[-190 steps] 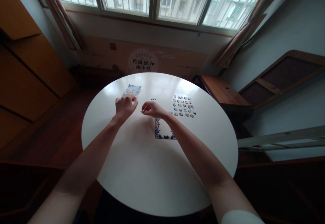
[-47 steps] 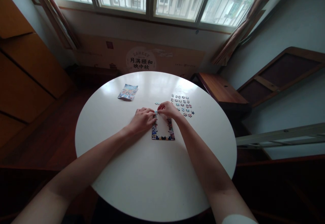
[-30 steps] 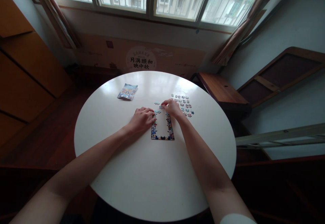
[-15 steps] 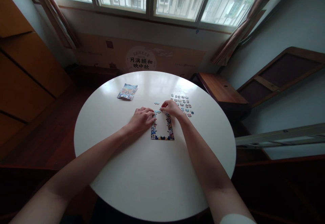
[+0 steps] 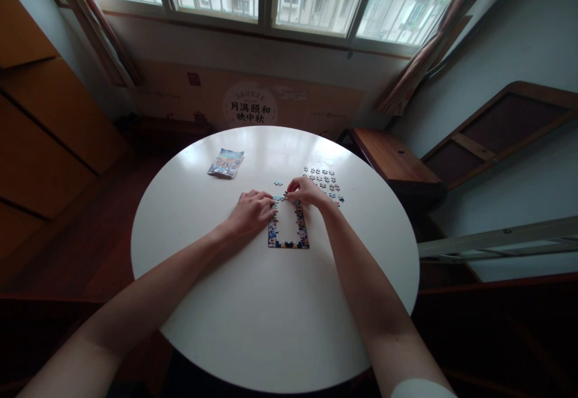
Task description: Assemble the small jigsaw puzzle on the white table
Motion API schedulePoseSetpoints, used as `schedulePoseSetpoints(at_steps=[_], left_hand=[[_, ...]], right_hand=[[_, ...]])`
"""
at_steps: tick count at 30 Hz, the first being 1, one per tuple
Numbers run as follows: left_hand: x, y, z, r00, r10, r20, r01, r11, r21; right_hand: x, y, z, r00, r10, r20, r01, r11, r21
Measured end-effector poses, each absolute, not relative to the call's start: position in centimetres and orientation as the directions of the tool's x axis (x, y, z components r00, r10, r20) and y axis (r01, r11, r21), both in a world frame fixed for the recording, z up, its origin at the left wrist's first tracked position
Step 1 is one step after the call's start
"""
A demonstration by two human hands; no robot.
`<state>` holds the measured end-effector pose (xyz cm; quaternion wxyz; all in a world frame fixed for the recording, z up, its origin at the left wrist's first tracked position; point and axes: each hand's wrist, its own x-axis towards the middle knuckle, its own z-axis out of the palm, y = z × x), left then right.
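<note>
Jigsaw border [image 5: 302,227] frames tabletop [image 5: 262,314]; hands [image 5: 253,210] [image 5: 306,192] at far end.

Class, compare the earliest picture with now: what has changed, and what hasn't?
The left hand moved right, from near the leaflet to the left side of the puzzle border. The right hand also moved right, to the border's far edge, pinching a puzzle piece. The leaflet stayed put.

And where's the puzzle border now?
In the head view, the puzzle border lies on the white table, the left hand at its left side and the right hand at its far edge.
</note>
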<state>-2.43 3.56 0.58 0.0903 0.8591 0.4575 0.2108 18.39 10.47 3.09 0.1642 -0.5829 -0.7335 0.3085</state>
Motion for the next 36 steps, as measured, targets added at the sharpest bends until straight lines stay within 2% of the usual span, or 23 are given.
schedulePoseSetpoints(at_steps=[4, 8, 11, 21, 30, 36], left_hand=[[-2.5, 3.6, 0.5, 0.492, 0.825, 0.276, 0.744, -0.564, 0.358], [-2.5, 3.6, 0.6, 0.498, 0.823, 0.274, 0.742, -0.568, 0.357], [-2.5, 3.6, 0.6, 0.497, 0.822, 0.279, 0.744, -0.568, 0.352], [-2.4, 3.7, 0.5, 0.497, 0.822, 0.277, 0.747, -0.568, 0.346], [-2.5, 3.6, 0.6, 0.495, 0.824, 0.276, 0.742, -0.566, 0.360], [-2.3, 3.5, 0.9, 0.493, 0.827, 0.271, 0.746, -0.562, 0.357]], right_hand=[[19.0, 10.4, 3.5, -0.303, 0.945, -0.122, 0.684, 0.127, -0.718], [19.3, 10.6, 3.5, -0.404, 0.898, -0.174, 0.679, 0.167, -0.715], [19.0, 10.7, 3.2, -0.431, 0.889, -0.156, 0.696, 0.218, -0.684], [17.9, 10.6, 3.3, -0.317, 0.938, -0.141, 0.819, 0.196, -0.539], [18.1, 10.4, 3.5, -0.324, 0.930, -0.172, 0.789, 0.166, -0.591], [17.6, 10.2, 3.8, -0.289, 0.943, -0.163, 0.830, 0.162, -0.533]])
